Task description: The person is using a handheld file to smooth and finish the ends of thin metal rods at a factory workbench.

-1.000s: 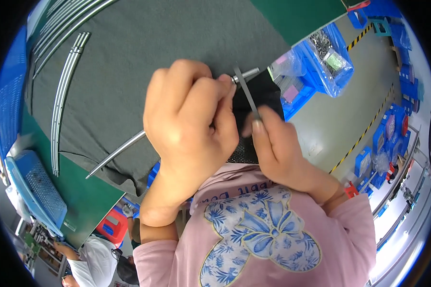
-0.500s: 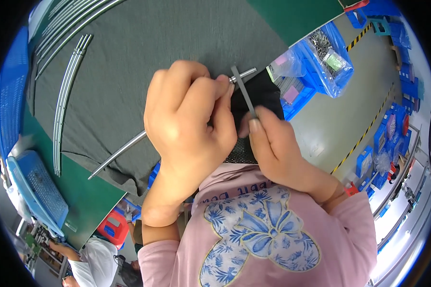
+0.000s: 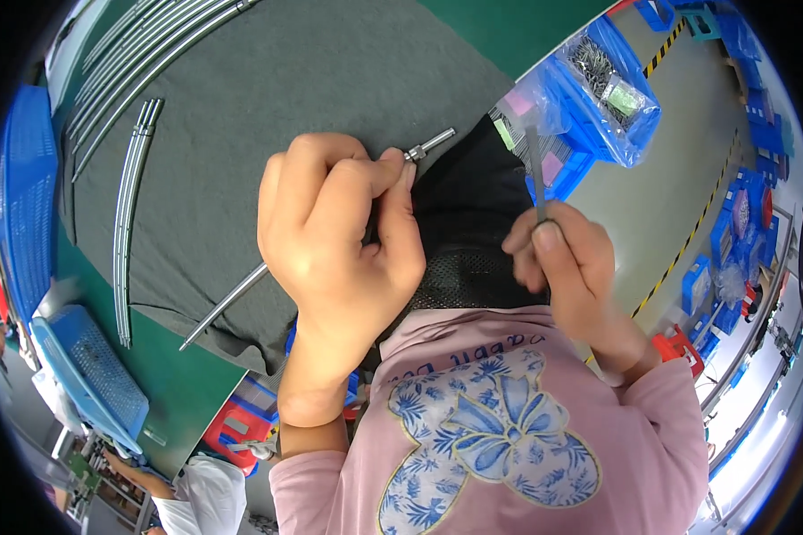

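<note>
"Where a green counter [image 3: 477, 25] lies partly under grey cloth [image 3: 330, 80], what shows?"

"A long metal rod [image 3: 224, 307] slants over the cloth, pinched by the left hand [image 3: 339, 223]; the right hand [image 3: 571, 259] pinches a slim grey strip [image 3: 536, 174], apart from the rod."

"The step?"

"Apparently working the rod's tip [image 3: 439, 139]; next calls for aligning the strip there."

Near: one line of dark blue lettering [image 3: 473, 357] across the pink fabric shirt [image 3: 633, 437], partly lost in folds. Far right: pale green rectangular paper label [image 3: 623, 98] in the bag-lined blue plastic bin [image 3: 569, 105], print too small to read. Pink rectangular paper slip [image 3: 551, 168] closer in: likewise unreadable. Floor marking, far right: black-and-yellow striped tape [image 3: 666, 50].
</note>
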`<move>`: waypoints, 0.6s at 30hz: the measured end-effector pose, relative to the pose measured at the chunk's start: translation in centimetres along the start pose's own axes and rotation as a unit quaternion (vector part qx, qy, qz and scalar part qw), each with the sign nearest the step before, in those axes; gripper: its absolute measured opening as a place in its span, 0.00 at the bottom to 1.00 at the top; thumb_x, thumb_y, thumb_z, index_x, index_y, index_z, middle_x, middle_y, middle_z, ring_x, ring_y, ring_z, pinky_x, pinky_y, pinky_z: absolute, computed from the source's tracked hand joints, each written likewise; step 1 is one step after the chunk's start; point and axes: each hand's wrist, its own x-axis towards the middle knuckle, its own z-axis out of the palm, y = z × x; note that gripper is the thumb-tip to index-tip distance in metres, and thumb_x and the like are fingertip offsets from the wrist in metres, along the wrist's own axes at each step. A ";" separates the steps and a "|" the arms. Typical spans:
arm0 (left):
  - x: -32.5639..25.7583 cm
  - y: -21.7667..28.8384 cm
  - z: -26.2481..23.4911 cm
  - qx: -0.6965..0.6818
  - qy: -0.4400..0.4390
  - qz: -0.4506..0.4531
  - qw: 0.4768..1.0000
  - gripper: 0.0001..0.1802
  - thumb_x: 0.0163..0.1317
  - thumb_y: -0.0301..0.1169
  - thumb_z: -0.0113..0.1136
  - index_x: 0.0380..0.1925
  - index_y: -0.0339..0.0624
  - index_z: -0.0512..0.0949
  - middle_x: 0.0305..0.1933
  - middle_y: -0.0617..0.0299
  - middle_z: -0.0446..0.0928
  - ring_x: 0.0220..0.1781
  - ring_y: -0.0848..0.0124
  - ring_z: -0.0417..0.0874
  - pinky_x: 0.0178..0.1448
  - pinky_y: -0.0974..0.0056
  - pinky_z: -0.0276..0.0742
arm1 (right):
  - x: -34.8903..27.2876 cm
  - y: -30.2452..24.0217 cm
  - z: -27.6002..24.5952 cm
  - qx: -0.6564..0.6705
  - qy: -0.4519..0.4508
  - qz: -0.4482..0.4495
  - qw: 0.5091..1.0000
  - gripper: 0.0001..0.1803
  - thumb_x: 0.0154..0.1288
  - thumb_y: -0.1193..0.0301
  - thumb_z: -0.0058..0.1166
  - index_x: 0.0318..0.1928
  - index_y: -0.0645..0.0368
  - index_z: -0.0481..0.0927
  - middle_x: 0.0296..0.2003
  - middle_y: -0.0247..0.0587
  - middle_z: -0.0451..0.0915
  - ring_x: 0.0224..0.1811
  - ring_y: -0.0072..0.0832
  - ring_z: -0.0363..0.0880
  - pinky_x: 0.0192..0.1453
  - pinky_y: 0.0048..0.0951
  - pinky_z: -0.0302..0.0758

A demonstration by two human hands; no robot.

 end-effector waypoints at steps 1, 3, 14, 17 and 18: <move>0.1 0.0 -0.1 0.000 0.000 0.002 1.000 0.09 0.38 0.18 0.63 0.18 0.40 0.73 0.23 0.62 0.69 0.22 0.65 0.67 0.26 0.65 0.62 | 0.6 0.3 -0.1 -0.010 0.024 -0.080 0.996 0.10 0.67 0.74 0.41 0.33 0.65 0.75 0.19 0.36 0.72 0.18 0.23 0.70 0.25 0.23 0.66; 0.4 0.2 -0.4 0.005 -0.034 -0.012 0.999 0.07 0.42 0.17 0.63 0.18 0.34 0.73 0.24 0.59 0.71 0.24 0.70 0.71 0.29 0.71 0.65 | 1.3 0.7 0.1 -0.023 0.033 -0.132 0.990 0.09 0.66 0.75 0.41 0.35 0.66 0.76 0.19 0.37 0.72 0.19 0.23 0.70 0.25 0.22 0.65; 0.3 -0.1 -0.3 0.000 -0.028 -0.016 0.999 0.08 0.38 0.18 0.63 0.19 0.39 0.75 0.24 0.61 0.71 0.24 0.65 0.70 0.27 0.65 0.64 | 2.3 1.1 0.4 -0.251 0.179 -0.226 0.924 0.27 0.52 0.83 0.51 0.56 0.55 0.73 0.17 0.38 0.65 0.15 0.29 0.65 0.19 0.28 0.62; 0.3 0.0 -0.3 -0.003 -0.031 -0.022 0.999 0.08 0.38 0.19 0.63 0.19 0.39 0.75 0.24 0.61 0.71 0.24 0.65 0.70 0.27 0.65 0.64 | 1.9 0.6 0.3 -0.311 0.128 -0.155 0.929 0.26 0.53 0.85 0.49 0.55 0.59 0.73 0.21 0.42 0.73 0.22 0.26 0.74 0.28 0.23 0.69; 0.3 0.0 -0.4 -0.003 -0.036 -0.028 0.999 0.08 0.38 0.19 0.63 0.19 0.39 0.75 0.24 0.61 0.71 0.24 0.65 0.70 0.27 0.65 0.64 | 1.9 0.7 0.2 -0.315 0.121 -0.175 0.925 0.26 0.53 0.85 0.49 0.55 0.59 0.74 0.20 0.41 0.73 0.19 0.27 0.73 0.26 0.24 0.69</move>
